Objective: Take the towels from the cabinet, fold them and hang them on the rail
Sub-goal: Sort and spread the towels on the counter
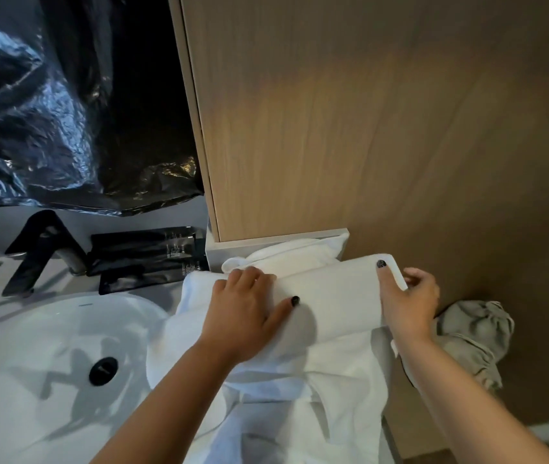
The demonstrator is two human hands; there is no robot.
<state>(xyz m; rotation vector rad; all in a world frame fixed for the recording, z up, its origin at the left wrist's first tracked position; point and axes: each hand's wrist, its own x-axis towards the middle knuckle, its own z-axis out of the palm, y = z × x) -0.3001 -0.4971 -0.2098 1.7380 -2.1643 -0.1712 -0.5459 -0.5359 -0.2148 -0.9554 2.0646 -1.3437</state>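
A folded white towel [333,293] lies across the counter to the right of the sink, on top of a larger spread white towel [340,390] that hangs over the front edge. My left hand [246,313] presses flat on the folded towel's left end, thumb stretched out. My right hand [407,299] grips its right end, thumb on top and fingers curled round the edge. Behind it, another white towel [286,254] sits in the open niche under the wooden cabinet [333,128]. No rail is in view.
A white basin [48,363] with a black drain fills the lower left, a black tap [38,252] behind it. Black packets [145,252] lie by the wall, black plastic sheeting [48,95] above. A grey cloth [474,336] hangs at the right against the wood panel.
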